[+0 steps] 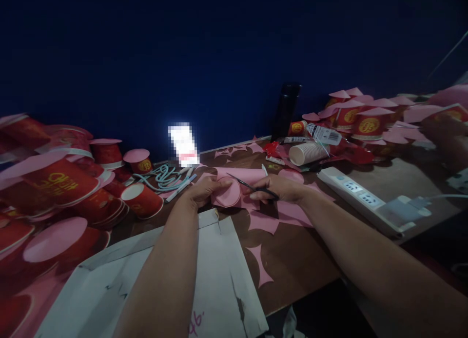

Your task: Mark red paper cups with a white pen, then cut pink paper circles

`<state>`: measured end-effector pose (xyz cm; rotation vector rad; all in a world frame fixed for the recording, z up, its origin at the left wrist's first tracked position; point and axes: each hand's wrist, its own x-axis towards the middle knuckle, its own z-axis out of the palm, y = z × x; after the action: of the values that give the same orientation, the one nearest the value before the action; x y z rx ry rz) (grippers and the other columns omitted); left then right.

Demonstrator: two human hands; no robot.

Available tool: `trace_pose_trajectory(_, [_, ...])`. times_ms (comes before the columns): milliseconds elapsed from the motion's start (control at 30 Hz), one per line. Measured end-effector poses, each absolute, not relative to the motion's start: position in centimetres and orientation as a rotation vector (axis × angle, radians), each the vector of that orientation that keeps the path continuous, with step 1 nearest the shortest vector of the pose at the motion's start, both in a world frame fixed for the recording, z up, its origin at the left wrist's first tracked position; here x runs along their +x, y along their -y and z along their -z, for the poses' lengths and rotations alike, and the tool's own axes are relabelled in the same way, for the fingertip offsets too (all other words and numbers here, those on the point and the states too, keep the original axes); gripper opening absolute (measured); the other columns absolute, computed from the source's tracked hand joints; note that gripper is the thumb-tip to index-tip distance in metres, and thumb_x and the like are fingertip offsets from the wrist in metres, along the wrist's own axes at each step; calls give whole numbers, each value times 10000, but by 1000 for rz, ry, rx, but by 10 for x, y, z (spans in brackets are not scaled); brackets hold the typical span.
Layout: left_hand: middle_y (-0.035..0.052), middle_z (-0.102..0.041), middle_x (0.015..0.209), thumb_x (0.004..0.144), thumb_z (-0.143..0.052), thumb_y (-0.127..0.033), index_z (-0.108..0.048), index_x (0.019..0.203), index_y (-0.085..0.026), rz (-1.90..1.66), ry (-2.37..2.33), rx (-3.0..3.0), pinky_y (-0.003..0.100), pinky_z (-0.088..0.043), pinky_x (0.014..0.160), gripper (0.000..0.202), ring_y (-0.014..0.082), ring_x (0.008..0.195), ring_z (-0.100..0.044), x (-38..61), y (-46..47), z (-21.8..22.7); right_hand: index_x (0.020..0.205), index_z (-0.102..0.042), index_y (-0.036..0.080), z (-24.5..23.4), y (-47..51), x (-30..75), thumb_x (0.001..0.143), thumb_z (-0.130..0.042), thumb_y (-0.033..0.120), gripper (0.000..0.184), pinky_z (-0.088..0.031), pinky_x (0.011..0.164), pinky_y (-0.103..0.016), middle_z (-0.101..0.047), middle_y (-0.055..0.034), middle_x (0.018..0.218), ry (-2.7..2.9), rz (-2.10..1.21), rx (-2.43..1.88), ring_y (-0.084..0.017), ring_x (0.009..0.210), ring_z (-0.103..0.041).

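Observation:
My left hand (204,190) is closed on a round pink paper piece (227,194), its thumb lying over the top edge. A ring-like rim shows on the piece; whether a cup is joined to it I cannot tell. In my right hand (281,188) is a pair of scissors (268,191), fingers wrapped round the dark handles, the blades reaching to the right edge of the pink piece. Just behind both hands lies a pink paper roll or sheet (248,173). Pink offcuts with curved edges (263,222) lie below my right hand, one of them a narrow scrap (260,267).
Red paper cups with pink discs crowd the left (54,182) and back right (371,123). A lit phone (185,144) leans on the wall near a coiled cable (161,178). Stacked cups (309,153), a dark bottle (287,109), a power strip (360,196) and white cardboard (219,279) surround my arms.

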<state>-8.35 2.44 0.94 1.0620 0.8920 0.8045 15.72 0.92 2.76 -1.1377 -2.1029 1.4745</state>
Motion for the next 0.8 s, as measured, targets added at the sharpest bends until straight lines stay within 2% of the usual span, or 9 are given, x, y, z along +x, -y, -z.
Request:
trace_pose_trajectory(333, [103, -691, 778, 554, -826, -281, -680, 868, -82, -801, -922, 1081, 271, -501, 618, 399, 184, 727, -637, -83, -24, -10, 876, -724, 165, -26, -10, 157, 655, -710, 511, 411, -321, 525, -213, -556, 31, 533, 2063, -1495, -1170, -89, 542, -459])
trace_pose_trajectory(533, [103, -688, 774, 558, -824, -291, -676, 870, -88, -808, -932, 1079, 288, -506, 652, 401, 181, 726, -633, -83, -25, -8, 766, -702, 156, -25, -10, 157, 693, -671, 542, 395, -331, 528, -203, -597, 14, 576, 2129, -1460, -1146, -87, 560, -477])
trace_pose_trajectory(667, [92, -674, 732, 534, -835, -289, -663, 768, -79, -806, -987, 1095, 275, -493, 636, 358, 154, 665, -611, -84, -28, -7, 875, -697, 159, -24, -11, 158, 728, -638, 554, 426, -357, 548, -202, -651, -2, 660, 2183, -1486, -1099, -87, 582, -501])
trace_pose_trajectory(800, [87, -672, 733, 543, -829, -318, -667, 776, -80, -826, -997, 1119, 277, -488, 643, 370, 145, 656, -602, -86, -29, -5, 984, -681, 177, -24, -11, 159, 724, -631, 576, 479, -362, 536, -204, -657, 2, 701, 2142, -1527, -1093, -84, 566, -492])
